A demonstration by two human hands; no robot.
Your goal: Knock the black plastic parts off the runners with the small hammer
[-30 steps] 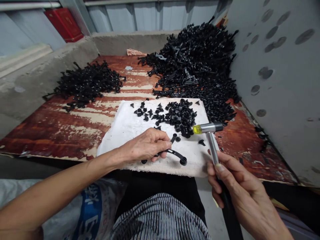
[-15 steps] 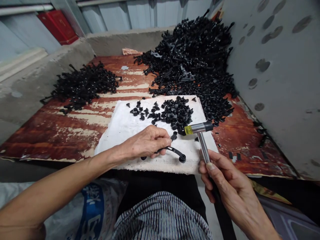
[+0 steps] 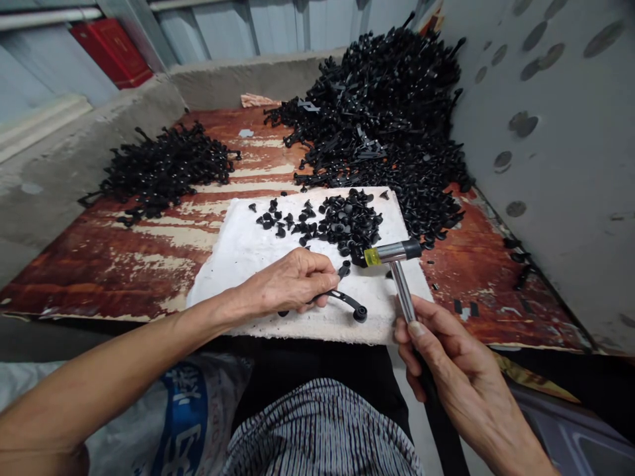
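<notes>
My left hand (image 3: 290,284) rests on a white pad (image 3: 248,254), fingers pinched on a curved black plastic arm (image 3: 347,302) whose round end lies near the pad's front edge. My right hand (image 3: 446,360) is wrapped round the handle of a small hammer (image 3: 394,254) with a metal shaft, a yellow face and a black face. The hammer head hovers just above the pad, right of my left fingers. A small heap of black caps (image 3: 350,221) lies on the pad behind the hammer.
A worn red-brown board (image 3: 124,258) carries the pad. A big pile of black parts (image 3: 391,112) fills the back right; a smaller pile (image 3: 166,165) lies back left. A grey wall (image 3: 555,165) stands at the right, a concrete ledge on the left. A printed sack (image 3: 183,416) lies by my lap.
The hammer head has come down and to the left, closer to the pad and my left fingers. My left hand keeps its hold on the black arm.
</notes>
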